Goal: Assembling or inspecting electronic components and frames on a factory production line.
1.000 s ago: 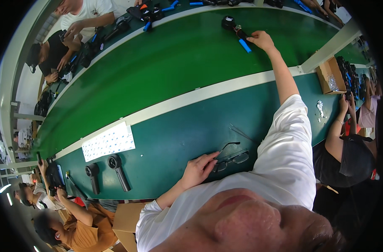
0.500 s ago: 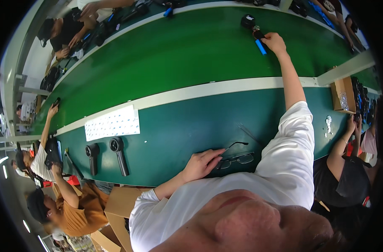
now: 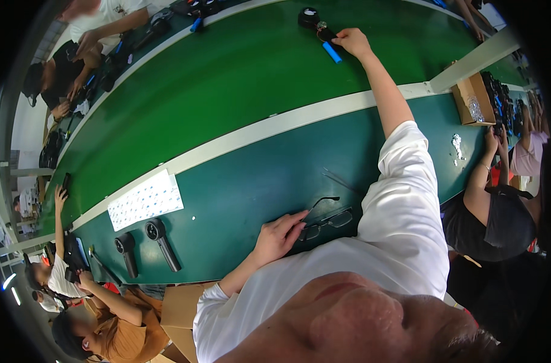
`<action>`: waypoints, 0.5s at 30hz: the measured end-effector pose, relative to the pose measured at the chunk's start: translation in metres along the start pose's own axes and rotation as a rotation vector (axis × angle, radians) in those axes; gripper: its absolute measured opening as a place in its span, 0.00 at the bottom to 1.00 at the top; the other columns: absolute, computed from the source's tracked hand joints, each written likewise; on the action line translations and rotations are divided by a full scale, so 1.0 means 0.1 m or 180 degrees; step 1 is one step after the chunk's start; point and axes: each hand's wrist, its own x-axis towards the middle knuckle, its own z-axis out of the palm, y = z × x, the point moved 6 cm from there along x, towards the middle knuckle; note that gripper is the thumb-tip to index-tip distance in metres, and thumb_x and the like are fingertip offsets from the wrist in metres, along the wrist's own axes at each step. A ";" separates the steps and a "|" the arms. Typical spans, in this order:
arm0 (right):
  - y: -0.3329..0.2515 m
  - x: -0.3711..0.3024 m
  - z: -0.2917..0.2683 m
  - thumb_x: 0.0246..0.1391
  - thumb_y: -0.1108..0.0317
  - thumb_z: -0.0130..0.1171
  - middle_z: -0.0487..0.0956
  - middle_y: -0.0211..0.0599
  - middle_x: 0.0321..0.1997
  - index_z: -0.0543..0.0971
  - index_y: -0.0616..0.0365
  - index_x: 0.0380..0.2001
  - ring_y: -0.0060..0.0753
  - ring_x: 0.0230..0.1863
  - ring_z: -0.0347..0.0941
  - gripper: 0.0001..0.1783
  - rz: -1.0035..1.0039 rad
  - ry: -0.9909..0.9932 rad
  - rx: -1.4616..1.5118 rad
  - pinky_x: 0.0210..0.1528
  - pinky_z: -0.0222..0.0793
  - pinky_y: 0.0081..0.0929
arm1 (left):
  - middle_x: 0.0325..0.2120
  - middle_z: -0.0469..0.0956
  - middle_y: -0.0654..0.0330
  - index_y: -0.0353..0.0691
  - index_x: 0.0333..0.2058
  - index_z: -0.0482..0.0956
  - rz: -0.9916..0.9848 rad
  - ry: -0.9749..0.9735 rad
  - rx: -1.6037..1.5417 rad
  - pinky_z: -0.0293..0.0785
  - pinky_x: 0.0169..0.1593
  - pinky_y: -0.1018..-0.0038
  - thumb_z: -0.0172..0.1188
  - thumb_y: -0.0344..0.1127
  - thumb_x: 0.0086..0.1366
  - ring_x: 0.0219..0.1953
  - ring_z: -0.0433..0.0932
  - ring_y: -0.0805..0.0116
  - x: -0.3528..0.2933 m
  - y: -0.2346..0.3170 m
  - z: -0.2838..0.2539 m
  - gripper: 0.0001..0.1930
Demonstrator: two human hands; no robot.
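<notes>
Stretched far out over the bright green surface, my right hand (image 3: 353, 42) is closed on the handle end of a black handheld fan (image 3: 310, 18). A blue cylindrical battery (image 3: 332, 52) shows beside that handle, and a small metallic part sits between head and handle. Near my chest, my left hand (image 3: 277, 236) has its fingertips closed on a pair of dark-framed eyeglasses (image 3: 336, 221), one temple unfolded. Behind the glasses lies a pair of thin tweezers (image 3: 342, 179). To the left, two dark handheld fans (image 3: 162, 243), (image 3: 126, 255) lie side by side.
A white sheet with rows of small blue marks (image 3: 145, 201) lies above the two fans. A pale rail (image 3: 251, 134) divides the surfaces. At right stand a post (image 3: 475, 60), a cardboard box (image 3: 471, 100) and silvery bits (image 3: 457, 148). Other people work around.
The whole view has turned, so the table tilts more, its left side lower and its right side higher. Both hands keep their holds on the fan and the glasses.
</notes>
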 end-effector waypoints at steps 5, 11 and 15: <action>-0.02 -0.02 0.04 0.43 0.54 0.74 0.86 0.33 0.40 0.87 0.49 0.38 0.37 0.44 0.82 0.18 0.0055 -0.0085 0.0143 0.49 0.76 0.33 | 0.30 0.82 0.56 0.42 0.52 0.81 -0.0008 0.0014 -0.0051 0.76 0.29 0.72 0.64 0.27 0.64 0.22 0.78 0.64 0.01 0.02 0.00 0.17; -0.10 -0.06 0.10 0.45 0.54 0.74 0.86 0.32 0.40 0.86 0.49 0.38 0.36 0.45 0.82 0.18 0.0072 -0.0091 0.0174 0.50 0.76 0.33 | 0.29 0.81 0.56 0.42 0.52 0.80 -0.0029 -0.0015 -0.0029 0.76 0.29 0.72 0.64 0.27 0.63 0.22 0.78 0.64 0.02 0.02 0.01 0.18; -0.16 -0.08 0.11 0.44 0.54 0.74 0.86 0.33 0.40 0.86 0.49 0.38 0.36 0.45 0.82 0.18 0.0074 -0.0109 0.0196 0.50 0.75 0.32 | 0.29 0.81 0.56 0.42 0.52 0.80 -0.0030 0.0010 -0.0077 0.75 0.28 0.71 0.65 0.26 0.63 0.22 0.78 0.64 0.03 0.03 0.00 0.18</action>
